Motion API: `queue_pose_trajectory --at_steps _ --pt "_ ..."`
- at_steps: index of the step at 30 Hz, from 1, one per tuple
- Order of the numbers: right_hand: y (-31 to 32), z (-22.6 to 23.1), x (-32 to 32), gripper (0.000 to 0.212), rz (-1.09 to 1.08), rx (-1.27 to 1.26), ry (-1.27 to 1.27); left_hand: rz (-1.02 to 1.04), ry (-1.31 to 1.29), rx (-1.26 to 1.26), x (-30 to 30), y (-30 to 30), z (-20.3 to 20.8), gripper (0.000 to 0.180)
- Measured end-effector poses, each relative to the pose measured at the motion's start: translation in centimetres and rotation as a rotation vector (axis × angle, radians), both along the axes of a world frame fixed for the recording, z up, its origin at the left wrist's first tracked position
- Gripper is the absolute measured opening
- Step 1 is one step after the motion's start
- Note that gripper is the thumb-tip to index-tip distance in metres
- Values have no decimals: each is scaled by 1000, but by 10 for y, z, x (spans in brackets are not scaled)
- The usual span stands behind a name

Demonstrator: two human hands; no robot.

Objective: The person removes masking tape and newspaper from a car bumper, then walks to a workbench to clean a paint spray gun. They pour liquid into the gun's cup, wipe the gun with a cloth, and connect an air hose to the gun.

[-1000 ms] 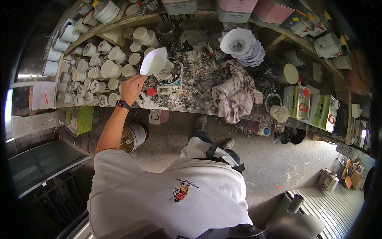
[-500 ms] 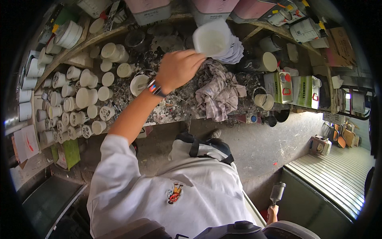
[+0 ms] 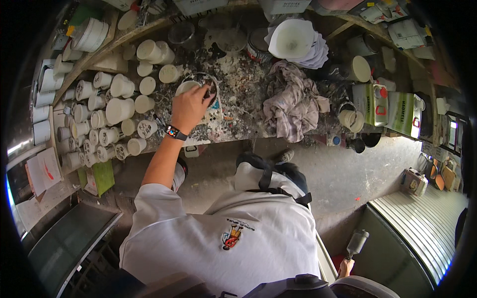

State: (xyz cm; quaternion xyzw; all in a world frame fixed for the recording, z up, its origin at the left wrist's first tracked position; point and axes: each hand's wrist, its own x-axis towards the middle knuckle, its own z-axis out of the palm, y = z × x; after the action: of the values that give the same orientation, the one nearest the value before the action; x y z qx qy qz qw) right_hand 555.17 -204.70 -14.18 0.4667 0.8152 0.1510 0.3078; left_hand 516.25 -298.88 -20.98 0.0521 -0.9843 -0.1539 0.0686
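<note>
My left hand (image 3: pixel 190 108), with a watch on its wrist, reaches over the paint-spattered bench (image 3: pixel 238 116). Its fingers are curled together at a small white pail (image 3: pixel 186 87), beside a thin curved handle. What lies between the fingertips is hidden. Down at the lower right, my right hand (image 3: pixel 346 267) is closed round a spray gun with a grey cup (image 3: pixel 357 242), held upright and away from the bench. A stack of white paper cones (image 3: pixel 294 40) stands at the back of the bench. A crumpled, stained cloth (image 3: pixel 293 102) lies just in front of it.
Many white cups (image 3: pixel 119 110) crowd the left of the bench. Green-and-white metal cans (image 3: pixel 373 105) stand at the right, near a small white container (image 3: pixel 351 120). A ridged metal surface (image 3: pixel 415 218) lies at the lower right. A shelf edge (image 3: pixel 238 11) runs behind the bench.
My left hand has left the stack of paper cones, moving left and nearer to the small white pail. The view has shifted a little. My right hand still holds the spray gun.
</note>
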Motion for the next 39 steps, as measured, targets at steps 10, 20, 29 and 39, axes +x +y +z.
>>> queue_pose_trajectory --at_steps 10,20,29,39 --pt "2 -61 -53 21 218 -104 -65 200 307 405 7 46 126 19" --pt "42 -122 -71 52 142 -205 -287 -340 540 641 -204 275 108 24" --pt "49 -96 -86 39 75 -202 -104 -129 70 456 -246 320 12 80" --pt "131 -60 -107 47 113 -50 -283 594 444 729 7 172 -88 87"
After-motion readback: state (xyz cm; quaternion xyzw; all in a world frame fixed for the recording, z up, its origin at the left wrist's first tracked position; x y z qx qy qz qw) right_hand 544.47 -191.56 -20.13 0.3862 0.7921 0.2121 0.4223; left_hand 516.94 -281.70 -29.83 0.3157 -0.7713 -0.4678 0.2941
